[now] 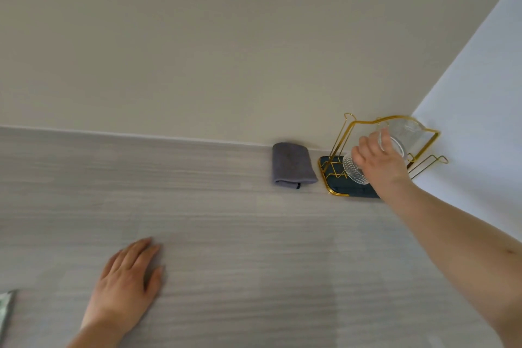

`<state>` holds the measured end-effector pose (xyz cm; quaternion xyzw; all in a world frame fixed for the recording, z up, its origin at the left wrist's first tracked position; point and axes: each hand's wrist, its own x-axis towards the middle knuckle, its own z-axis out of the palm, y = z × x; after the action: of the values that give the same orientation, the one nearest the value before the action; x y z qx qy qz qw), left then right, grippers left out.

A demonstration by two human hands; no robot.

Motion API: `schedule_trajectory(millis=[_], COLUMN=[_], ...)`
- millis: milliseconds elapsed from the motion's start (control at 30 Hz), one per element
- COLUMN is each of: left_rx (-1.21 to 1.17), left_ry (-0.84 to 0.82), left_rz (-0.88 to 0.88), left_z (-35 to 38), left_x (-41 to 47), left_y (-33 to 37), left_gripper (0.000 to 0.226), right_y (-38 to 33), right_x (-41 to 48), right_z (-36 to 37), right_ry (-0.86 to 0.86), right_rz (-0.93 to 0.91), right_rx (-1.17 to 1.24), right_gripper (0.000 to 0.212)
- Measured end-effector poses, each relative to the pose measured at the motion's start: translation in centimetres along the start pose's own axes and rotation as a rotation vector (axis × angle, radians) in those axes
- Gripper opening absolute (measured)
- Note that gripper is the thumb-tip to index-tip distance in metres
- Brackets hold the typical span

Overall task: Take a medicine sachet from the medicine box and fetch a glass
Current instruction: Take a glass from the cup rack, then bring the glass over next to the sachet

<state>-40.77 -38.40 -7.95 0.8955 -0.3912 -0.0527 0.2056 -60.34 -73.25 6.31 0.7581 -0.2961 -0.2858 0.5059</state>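
My right hand (377,161) reaches to the far right corner of the counter and grips a clear ribbed glass (356,171), held tilted over a gold wire rack (364,124). A second clear glass (404,135) still hangs on that rack behind my fingers. The rack stands on a dark green tray with a gold rim (336,191). My left hand (128,274) lies flat, palm down, on the grey wood-grain counter at the lower left, holding nothing. A silvery green packet edge (7,308), possibly the sachet, shows at the far left border. No medicine box is in view.
A folded grey cloth (292,164) lies against the back wall just left of the rack. The beige wall (226,51) runs along the counter's back edge, and a white wall (480,93) closes the right side at the corner.
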Motion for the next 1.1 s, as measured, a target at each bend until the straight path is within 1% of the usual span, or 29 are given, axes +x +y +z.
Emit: schedule_trajectory(millis=[33,67,200,267,300,333,367,400,467,533,567,600,667,700,767,800,867,900,967,1000,1100], left_rx=[-0.007,-0.009,0.013,0.012,0.018,0.041,0.066,0.081,0.092,0.040,0.046,0.067,0.126,0.150,0.204,0.211,0.228,0.227,0.164,0.148,0.107], left_ry=[0.002,0.014,0.014,0.007,-0.015,-0.040,-0.062,-0.077,-0.057,-0.020,-0.062,-0.082,-0.056,-0.026,0.020,0.042,0.008,-0.022,-0.069,-0.079,0.011], left_rz=[-0.021,-0.035,-0.033,-0.014,-0.003,0.002,0.016,0.043,0.095,0.102,0.124,0.148,0.178,0.191,0.230,0.213,0.162,0.133,0.067,0.034,-0.010], left_z=[0.1,0.1,0.5,0.5,0.4,0.5,0.6,0.7,-0.1,-1.7,-2.9,-4.1,-6.1,-6.8,-8.1,-8.8,-9.9,-10.4,-11.4,-11.6,-12.3], left_x=[0.1,0.1,-0.2,-0.2,-0.2,-0.3,-0.3,-0.4,-1.4,-3.3,-4.4,-5.5,-7.8,-9.0,-11.0,-11.9,-13.4,-14.0,-15.3,-15.9,-17.0], left_y=[-0.1,-0.1,-0.3,-0.3,-0.3,-0.5,-0.8,-1.1,-1.4,-2.1,-2.6,-3.4,-5.6,-7.1,-10.2,-11.7,-14.8,-16.4,-18.6,-19.5,-21.5], left_gripper=[0.079,0.076,0.083,0.086,0.084,0.074,0.062,0.055,0.057,0.072,0.077,0.076,0.066,0.067,0.080,0.084,0.085,0.082,0.077,0.080,0.087], right_y=[0.5,1.0,2.9,3.6,3.8,3.9,3.8,3.6,2.7,1.0,-0.2,-1.5,-4.7,-6.4,-10.3,-12.4,-16.7,-18.7,-22.3,-23.7,-26.7], right_x=[-0.3,-0.7,-2.8,-4.3,-5.0,-5.8,-6.5,-7.2,-8.7,-10.2,-11.0,-11.7,-13.3,-14.2,-16.0,-17.0,-18.8,-19.6,-20.8,-21.3,-21.9], right_z=[-0.1,-0.2,-0.6,-1.1,-1.4,-1.8,-2.3,-2.9,-4.3,-6.5,-8.0,-9.6,-13.4,-15.2,-19.0,-20.8,-24.1,-25.7,-28.2,-29.2,-31.0], right_ry=[0.005,0.017,0.112,0.132,0.147,0.169,0.198,0.236,0.346,0.440,0.475,0.489,0.504,0.503,0.483,0.477,0.427,0.373,0.266,0.229,0.172], right_rz=[0.020,0.039,0.147,0.239,0.283,0.320,0.348,0.372,0.419,0.481,0.528,0.579,0.653,0.665,0.641,0.626,0.601,0.584,0.535,0.505,0.450], right_rx=[0.014,0.024,0.068,0.156,0.214,0.281,0.362,0.460,0.662,0.894,1.039,1.188,1.449,1.562,1.748,1.814,1.935,2.021,2.219,2.299,2.424], right_gripper=[0.084,0.081,0.067,0.069,0.071,0.071,0.071,0.070,0.070,0.072,0.074,0.075,0.077,0.078,0.081,0.083,0.087,0.087,0.081,0.075,0.068])
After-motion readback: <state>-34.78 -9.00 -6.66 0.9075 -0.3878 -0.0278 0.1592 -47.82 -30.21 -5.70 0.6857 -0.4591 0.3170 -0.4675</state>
